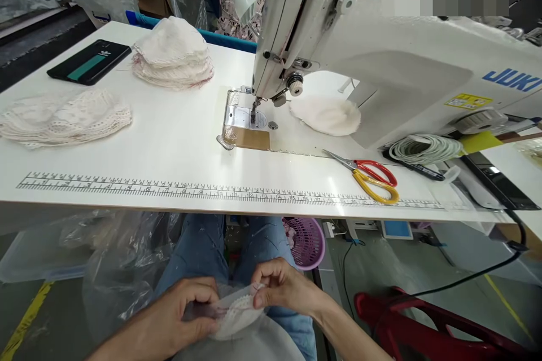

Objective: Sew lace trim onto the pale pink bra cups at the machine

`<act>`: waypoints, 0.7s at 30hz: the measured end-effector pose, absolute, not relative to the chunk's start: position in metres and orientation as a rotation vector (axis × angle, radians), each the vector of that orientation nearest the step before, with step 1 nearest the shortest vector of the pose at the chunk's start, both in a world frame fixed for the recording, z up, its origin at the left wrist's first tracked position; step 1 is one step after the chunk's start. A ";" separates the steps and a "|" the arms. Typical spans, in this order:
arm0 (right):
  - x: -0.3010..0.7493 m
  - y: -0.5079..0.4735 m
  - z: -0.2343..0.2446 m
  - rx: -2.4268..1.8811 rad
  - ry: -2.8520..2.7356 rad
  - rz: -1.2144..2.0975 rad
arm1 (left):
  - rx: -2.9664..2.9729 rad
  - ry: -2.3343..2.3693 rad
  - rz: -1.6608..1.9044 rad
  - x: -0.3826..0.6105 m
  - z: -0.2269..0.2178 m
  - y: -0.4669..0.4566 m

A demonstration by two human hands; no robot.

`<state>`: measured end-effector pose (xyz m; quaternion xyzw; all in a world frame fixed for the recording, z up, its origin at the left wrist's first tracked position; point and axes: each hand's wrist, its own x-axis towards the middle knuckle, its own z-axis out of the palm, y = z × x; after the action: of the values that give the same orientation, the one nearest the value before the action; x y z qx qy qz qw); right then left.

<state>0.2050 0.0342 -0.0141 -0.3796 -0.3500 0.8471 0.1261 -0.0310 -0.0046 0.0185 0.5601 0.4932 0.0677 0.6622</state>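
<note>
Low in the view, over my lap in blue jeans, my left hand (182, 313) and my right hand (282, 287) both pinch a small white lace-edged fabric piece (237, 313). The fingers of each hand are closed on its rim. Above them, on the white table (169, 141), a white sewing machine (381, 51) stands with its needle (254, 113) over the plate. One white fabric round (326, 115) lies under the machine's arm.
Two stacks of white lace pieces (173, 59) (63, 118) sit at the table's left, beside a black phone (88, 62). Red and yellow scissors (368, 177) and a coiled white cord (425, 149) lie to the right. A purple basket (307, 242), plastic bags and a red stool are below.
</note>
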 end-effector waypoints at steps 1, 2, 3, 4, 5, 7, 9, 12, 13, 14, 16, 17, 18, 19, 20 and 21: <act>0.206 0.034 -0.015 -1.102 -1.012 2.468 | 1.284 1.098 0.169 -0.032 0.017 -0.006; 0.206 0.034 -0.016 -1.097 -1.006 2.467 | 1.294 1.078 0.182 -0.034 0.016 -0.007; 0.207 0.034 -0.017 -1.093 -1.001 2.466 | 1.296 1.071 0.197 -0.035 0.015 -0.008; 0.207 0.034 -0.018 -1.087 -0.997 2.464 | 1.292 1.072 0.204 -0.037 0.015 -0.009; 0.208 0.034 -0.019 -1.082 -0.991 2.462 | 1.281 1.085 0.198 -0.039 0.014 -0.009; 0.209 0.033 -0.022 -1.074 -0.974 2.457 | 1.243 1.134 0.154 -0.041 0.013 -0.009; 0.210 0.032 -0.025 -1.073 -0.950 2.448 | 1.179 1.161 0.113 -0.041 0.013 -0.007; 0.213 0.031 -0.030 -1.083 -0.909 2.421 | 1.016 1.089 0.171 -0.039 0.015 -0.005; 0.214 0.031 -0.031 -1.088 -0.899 2.411 | 0.961 1.055 0.206 -0.038 0.015 -0.005; 0.215 0.030 -0.033 -1.093 -0.891 2.400 | 0.913 1.029 0.239 -0.038 0.016 -0.005; 0.216 0.030 -0.036 -1.103 -0.880 2.383 | 0.851 0.992 0.280 -0.038 0.018 -0.004; 0.216 0.029 -0.038 -1.107 -0.877 2.377 | 0.836 0.979 0.287 -0.038 0.019 -0.004; 0.216 0.029 -0.039 -1.111 -0.877 2.373 | 0.829 0.968 0.289 -0.038 0.020 -0.004; 0.216 0.029 -0.040 -1.114 -0.880 2.370 | 0.828 0.955 0.291 -0.038 0.021 -0.003; 0.216 0.029 -0.040 -1.117 -0.885 2.367 | 0.836 0.944 0.294 -0.038 0.022 -0.003; 0.216 0.029 -0.040 -1.117 -0.892 2.365 | 0.849 0.936 0.300 -0.039 0.023 -0.002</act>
<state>0.2160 0.0290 -0.0402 -0.3970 -0.3172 0.8405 0.1879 -0.0387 -0.0019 0.0232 0.3954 0.4357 0.1395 0.7965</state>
